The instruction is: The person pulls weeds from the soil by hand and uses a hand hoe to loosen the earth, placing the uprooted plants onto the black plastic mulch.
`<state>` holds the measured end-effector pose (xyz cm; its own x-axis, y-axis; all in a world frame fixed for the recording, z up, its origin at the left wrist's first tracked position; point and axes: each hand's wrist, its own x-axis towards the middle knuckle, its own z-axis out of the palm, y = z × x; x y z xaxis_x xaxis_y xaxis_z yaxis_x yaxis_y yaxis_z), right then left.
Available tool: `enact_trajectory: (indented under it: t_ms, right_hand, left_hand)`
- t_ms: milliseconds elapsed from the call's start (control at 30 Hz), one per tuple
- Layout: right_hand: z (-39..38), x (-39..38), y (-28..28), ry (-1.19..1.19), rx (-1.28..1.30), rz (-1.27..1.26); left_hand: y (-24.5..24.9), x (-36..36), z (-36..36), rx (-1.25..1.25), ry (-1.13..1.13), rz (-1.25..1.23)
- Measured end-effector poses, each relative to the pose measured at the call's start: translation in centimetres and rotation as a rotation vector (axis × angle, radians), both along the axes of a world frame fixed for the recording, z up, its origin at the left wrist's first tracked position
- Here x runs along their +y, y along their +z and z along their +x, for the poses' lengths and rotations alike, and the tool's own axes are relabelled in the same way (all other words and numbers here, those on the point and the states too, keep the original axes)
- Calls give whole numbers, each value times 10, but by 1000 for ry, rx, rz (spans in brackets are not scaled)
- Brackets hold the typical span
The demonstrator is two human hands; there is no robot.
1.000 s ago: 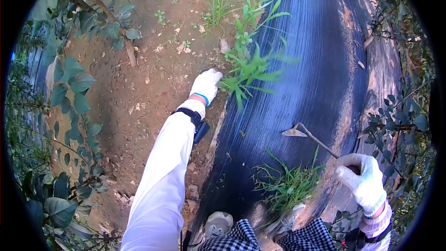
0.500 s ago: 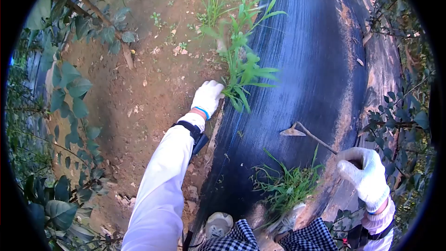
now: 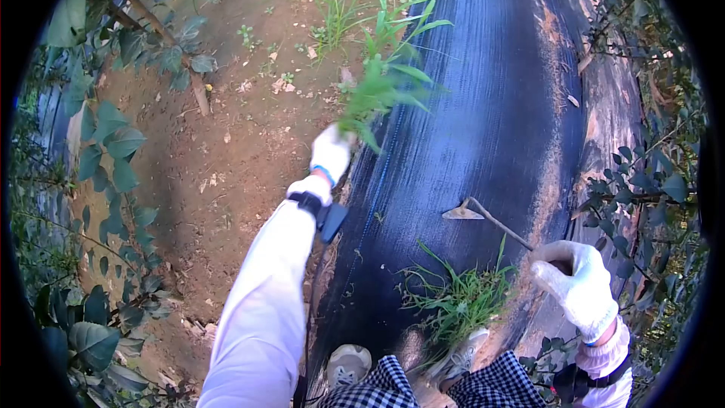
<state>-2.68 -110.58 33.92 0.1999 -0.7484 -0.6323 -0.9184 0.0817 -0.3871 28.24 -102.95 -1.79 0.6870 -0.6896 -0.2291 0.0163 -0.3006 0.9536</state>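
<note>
My left hand (image 3: pixel 332 153), in a white glove, is closed round the base of a leafy green weed (image 3: pixel 381 94). The weed's blades are blurred by motion and reach over the edge of the black ground sheet (image 3: pixel 483 53). In my gloved right hand (image 3: pixel 578 283) is a small hand hoe (image 3: pixel 495 221), gripped by its handle. Its thin neck points to the left, and the flat triangular blade hangs over the sheet. Below the blade, a heap of grass (image 3: pixel 464 298) lies on the sheet near my shoes.
More grass (image 3: pixel 340 11) grows from the bare soil (image 3: pixel 226 204) ahead. Leafy branches (image 3: pixel 113 147) hang in from the left, and others (image 3: pixel 642 189) crowd the right side. My shoes (image 3: pixel 350 366) stand at the bottom of the view.
My left hand has moved slightly up and left with the weed, whose leaves have swung left. My right hand still holds the hoe, a little further left in view.
</note>
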Motion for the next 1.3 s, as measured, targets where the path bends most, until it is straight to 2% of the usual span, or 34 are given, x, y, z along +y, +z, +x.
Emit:
enact_trajectory:
  t_ms: [33,100,200,233,300,367,400,433,467,500,533,567,600,633,667,733,833,900,967,1067,1233,1300]
  right_hand:
    - [-2,0,0,0,3,-6]
    - [-6,4,-1,0,11,-1]
    - [1,5,1,-1,8,11]
    - [2,6,2,6,15,-1]
    - [9,7,5,36,27,-12]
    - [16,8,10,101,45,-20]
    - [8,7,6,148,14,-25]
    - [5,7,5,206,46,-44]
    - [8,8,13,219,74,-44]
    - [0,7,8,268,41,-87]
    - [-9,5,4,272,16,-86]
    - [-17,4,-1,275,-56,-81]
    - [-27,3,-4,330,-212,-125]
    - [-20,5,10,477,-344,-221]
    - [-13,7,25,631,-477,-332]
    - [-4,10,50,902,-701,-529]
    - [-7,15,65,964,-853,-321]
    - [-15,10,65,936,-918,-100]
    - [-23,-2,64,897,-950,130]
    - [-38,-19,66,849,-957,424]
    - [-61,-65,85,768,-937,750]
    - [-72,-87,96,717,-927,830]
  left_hand:
    - [-3,11,2,225,152,-100]
    - [11,37,18,34,68,21]
    - [37,46,16,-584,-394,334]
    - [37,41,5,-764,-478,395]
    - [25,36,-12,-908,-556,416]
    - [12,28,-13,-937,-482,340]
    - [4,22,-10,-883,-486,395]
    - [8,21,-12,-645,-376,306]
    - [36,16,-17,-383,-309,289]
    - [43,19,-31,-413,-173,121]
    - [48,21,-41,-523,-283,184]
    - [23,16,-50,-74,-446,371]
    - [87,26,-72,-547,-995,395]
    - [127,30,-91,-619,-1056,438]
    - [128,33,-91,-720,-1077,246]
    - [89,35,-97,-454,-910,142]
    - [128,36,-90,-595,-566,220]
    - [147,42,-84,-541,-619,385]
    - [137,59,-70,-597,-605,392]
    - [149,83,-66,-601,-533,521]
    - [197,81,-63,-589,-490,792]
    - [227,78,-61,-618,-504,815]
